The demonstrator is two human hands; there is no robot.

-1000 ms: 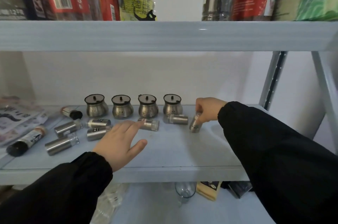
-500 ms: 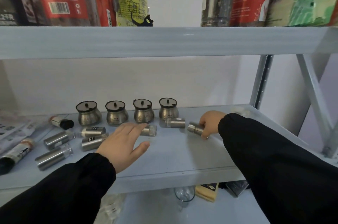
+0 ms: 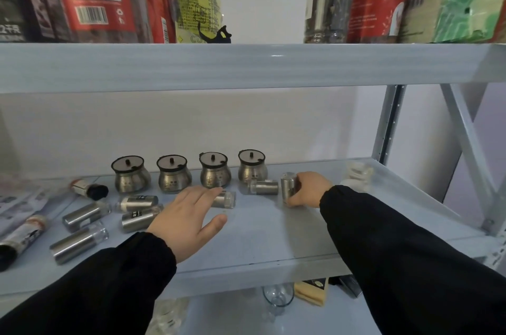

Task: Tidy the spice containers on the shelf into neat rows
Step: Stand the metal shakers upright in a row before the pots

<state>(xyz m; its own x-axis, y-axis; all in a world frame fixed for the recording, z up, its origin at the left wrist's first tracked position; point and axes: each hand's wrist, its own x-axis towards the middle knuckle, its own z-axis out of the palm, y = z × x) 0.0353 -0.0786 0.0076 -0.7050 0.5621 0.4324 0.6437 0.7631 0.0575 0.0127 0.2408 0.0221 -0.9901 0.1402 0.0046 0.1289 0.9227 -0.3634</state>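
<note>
Several round steel spice jars with dark lids stand in a row at the back of the shelf (image 3: 273, 247), from the left jar (image 3: 131, 178) to the right jar (image 3: 252, 168). My right hand (image 3: 308, 188) grips a small steel shaker (image 3: 288, 187), held upright on the shelf to the right of that row. Another shaker (image 3: 263, 187) lies on its side just left of it. My left hand (image 3: 189, 217) hovers flat with fingers spread, its fingertips over a lying shaker (image 3: 226, 199). Several more steel shakers (image 3: 79, 241) lie scattered on the left.
Dark-capped tubes (image 3: 87, 188) and printed packets (image 3: 16, 203) lie at the shelf's left end. A white blurred object (image 3: 357, 173) sits at the back right by the steel upright (image 3: 386, 124). Bags and jars fill the upper shelf (image 3: 246, 66). A glass (image 3: 278, 299) stands below.
My right hand has turned the shaker from lying tilted to standing upright on the shelf. My left hand has stayed over the middle shaker, almost unmoved.
</note>
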